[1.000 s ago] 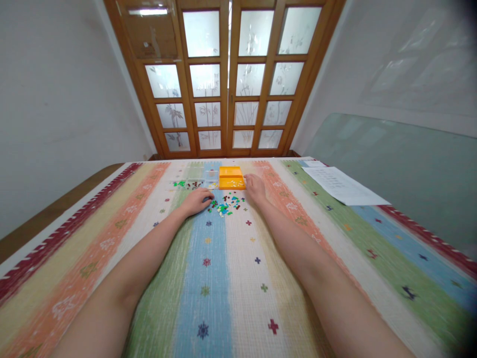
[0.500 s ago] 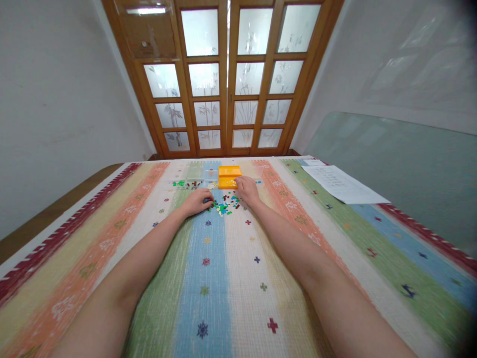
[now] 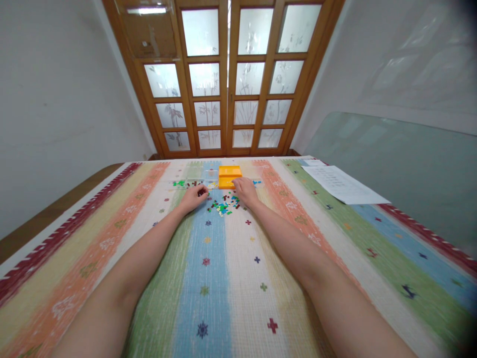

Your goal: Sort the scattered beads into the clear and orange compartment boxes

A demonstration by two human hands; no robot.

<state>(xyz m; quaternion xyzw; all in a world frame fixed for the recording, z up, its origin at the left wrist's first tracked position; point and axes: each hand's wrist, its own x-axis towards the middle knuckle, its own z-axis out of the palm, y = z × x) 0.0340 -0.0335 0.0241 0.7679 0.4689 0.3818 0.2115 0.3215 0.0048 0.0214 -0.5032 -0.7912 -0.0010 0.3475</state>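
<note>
My left hand (image 3: 193,199) is just left of a loose pile of small coloured pieces (image 3: 222,206), in green, blue, dark red, white and yellow. Its fingers are curled together, and whatever they pinch is too small to name. In front of it is a clear box (image 3: 197,175) with green pieces (image 3: 179,183) and dark brown pieces (image 3: 195,184) in separate compartments. At the right front corner of an open orange box (image 3: 230,171), my right hand (image 3: 246,192) has its fingertips pressed together. What they hold, if anything, is hidden. Pale pieces lie in the orange box.
Blue pieces (image 3: 257,182) lie right of the orange box, partly behind my right hand. A printed paper sheet (image 3: 341,184) rests at the right side of the striped tablecloth (image 3: 204,298). Wooden glass doors (image 3: 227,99) stand beyond the table.
My left hand has drawn back left, away from the loose pile toward the clear box. The right hand has shifted slightly left and down at the orange box's corner.
</note>
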